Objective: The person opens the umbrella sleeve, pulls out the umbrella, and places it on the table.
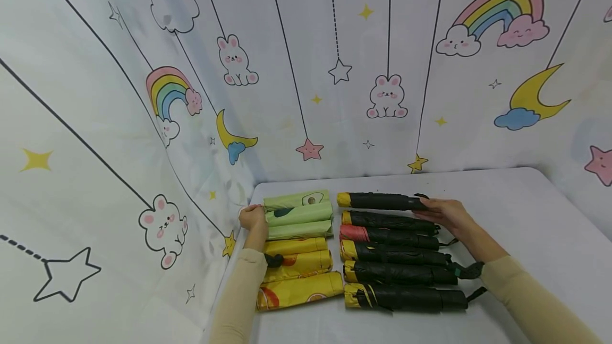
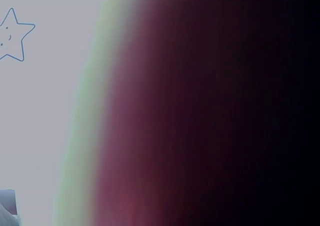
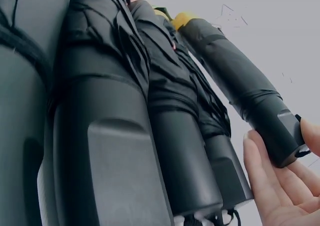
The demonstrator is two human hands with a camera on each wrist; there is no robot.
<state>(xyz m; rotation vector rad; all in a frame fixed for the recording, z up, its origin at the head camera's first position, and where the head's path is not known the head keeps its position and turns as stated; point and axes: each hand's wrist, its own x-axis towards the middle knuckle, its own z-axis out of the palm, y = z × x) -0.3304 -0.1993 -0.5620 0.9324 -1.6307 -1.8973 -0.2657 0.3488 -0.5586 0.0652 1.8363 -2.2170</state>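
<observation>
My right hand [image 1: 445, 215] holds the handle end of the farthest black folded umbrella [image 1: 377, 200]. In the right wrist view, its fingers [image 3: 267, 188] lie under the handle and the thumb is on the other side. That umbrella has a yellow tip and points away to the left. Closer in lie several more black folded umbrellas [image 1: 392, 220], side by side. Over on the left, my left hand [image 1: 253, 217], fingers curled, is at the left end of the green printed rolls [image 1: 298, 214] and appears to grip one. The left wrist view is mostly dark blur.
Several yellow fruit-printed rolls [image 1: 301, 291] lie nearer me, below the green ones. All rest on a white-covered table [image 1: 516, 211]. A white cloth [image 1: 344, 110] with printed rainbows, rabbits and stars hangs behind and along the left. Straps [image 1: 470, 269] stick out from the umbrella handles.
</observation>
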